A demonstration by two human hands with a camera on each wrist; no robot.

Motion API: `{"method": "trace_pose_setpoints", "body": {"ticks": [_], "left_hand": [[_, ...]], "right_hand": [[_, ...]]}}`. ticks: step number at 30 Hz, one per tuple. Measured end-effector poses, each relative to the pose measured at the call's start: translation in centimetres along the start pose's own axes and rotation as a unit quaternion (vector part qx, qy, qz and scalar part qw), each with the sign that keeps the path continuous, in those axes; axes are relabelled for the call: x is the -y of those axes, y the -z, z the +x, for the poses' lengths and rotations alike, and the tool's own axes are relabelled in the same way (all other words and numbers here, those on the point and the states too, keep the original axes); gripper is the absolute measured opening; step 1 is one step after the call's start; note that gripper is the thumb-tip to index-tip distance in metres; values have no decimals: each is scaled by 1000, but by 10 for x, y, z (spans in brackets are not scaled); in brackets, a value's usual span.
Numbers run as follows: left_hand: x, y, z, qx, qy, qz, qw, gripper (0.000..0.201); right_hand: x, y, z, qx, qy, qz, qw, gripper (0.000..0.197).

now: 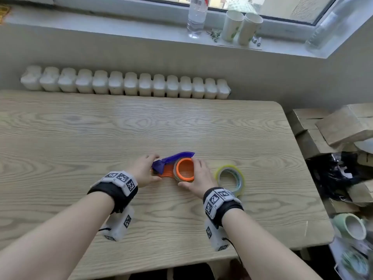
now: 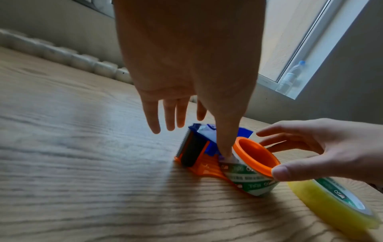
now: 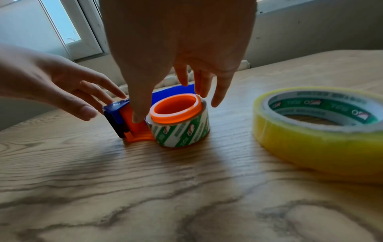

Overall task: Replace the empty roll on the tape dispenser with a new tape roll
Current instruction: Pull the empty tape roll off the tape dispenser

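Head view: the dispenser [image 1: 173,165] lies on its side mid-worktop [image 1: 80,138], orange hub up, so the core [image 1: 176,170] should be able to slide straight up off it. The left hand [image 1: 143,171] closes in on the blade end, presumably to steady the body; the right hand [image 1: 198,176] cups the hub side. The new roll [image 1: 230,177] lies flat just beside the right wrist, parked within easy reach for the swap.

Left wrist view: the left grip is wide, fingers [image 2: 153,119] straight and spread above the blade end, the thumb pointing down to the blue-and-orange body beside the core [image 2: 246,178]. It clasps nothing. The right hand [image 2: 323,152] arcs round the hub, thumb tip at the orange rim.

Right wrist view: the right grip is also wide and loose, fingertips [image 3: 204,90] hanging just behind the hub, thumb down by the orange frame. Whether they touch the core [image 3: 182,132], I cannot tell. My read: the old core is still seated, removal about to start. The new roll [image 3: 319,131] waits apart, untouched.
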State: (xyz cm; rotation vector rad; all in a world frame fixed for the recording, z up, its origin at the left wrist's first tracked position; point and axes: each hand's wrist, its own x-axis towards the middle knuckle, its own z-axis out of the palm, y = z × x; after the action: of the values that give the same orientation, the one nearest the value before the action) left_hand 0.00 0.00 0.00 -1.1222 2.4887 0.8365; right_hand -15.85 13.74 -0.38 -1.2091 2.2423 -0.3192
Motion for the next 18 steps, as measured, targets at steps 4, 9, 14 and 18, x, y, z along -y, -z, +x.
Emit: {"method": "trace_pose_setpoints", "body": {"ticks": [4,9,14,18], "left_hand": [[4,-11,7,4,2,-69,998,69],[2,-16,13,-15,-2,-166,986,58],[3,-21,12,-16,-1,-276,961,45],[0,-17,5,-25,-5,-291,956,35]], "right_hand": [[-5,-11,11,-11,-27,17,999,108],[-10,-23,21,-19,-56,61,996,110],[-13,-23,23,-17,-65,100,993,103],[-16,-18,19,-10,-59,130,990,97]]}}
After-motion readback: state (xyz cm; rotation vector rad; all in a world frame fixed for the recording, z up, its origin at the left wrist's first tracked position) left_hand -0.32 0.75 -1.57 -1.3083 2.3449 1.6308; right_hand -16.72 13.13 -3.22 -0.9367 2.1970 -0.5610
